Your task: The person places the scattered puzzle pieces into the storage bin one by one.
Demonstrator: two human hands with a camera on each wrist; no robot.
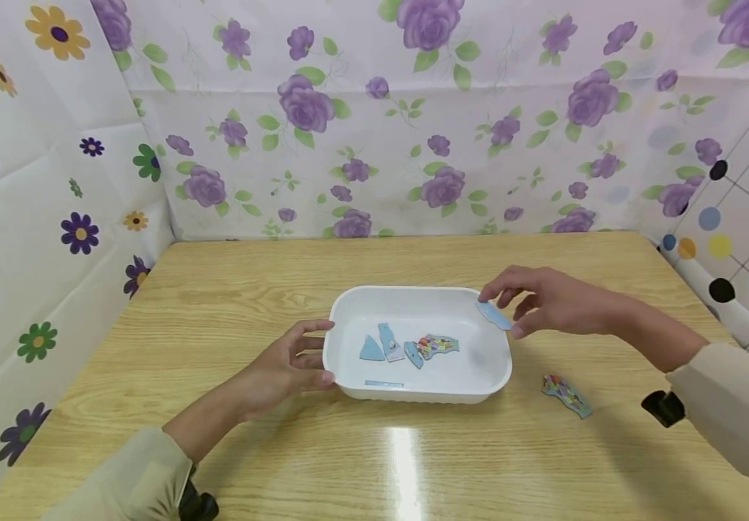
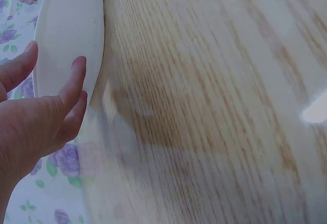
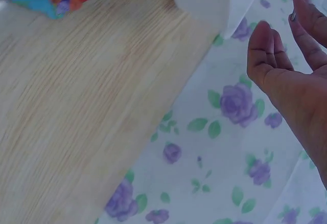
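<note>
A white plastic tray (image 1: 420, 380) stands on the table with several flat puzzle pieces in it. Some are plain light blue, such as a triangular piece (image 1: 371, 349); another piece (image 1: 441, 344) carries a multicoloured print. Spread fingers of my left hand (image 1: 276, 362) rest at the tray's left end, fingertips and thumb right at the rim. My right hand (image 1: 553, 300) pinches a light blue puzzle piece (image 1: 495, 315) over the tray's right rim. In the right wrist view only a thin edge of that piece (image 3: 292, 17) shows between thumb and fingers.
A multicoloured puzzle piece (image 1: 566, 396) lies on the wooden table (image 1: 250, 289) to the right of the tray. Flower-printed sheets (image 1: 374, 145) stand behind the table and at its left; a dotted sheet (image 1: 739, 231) hangs at the right.
</note>
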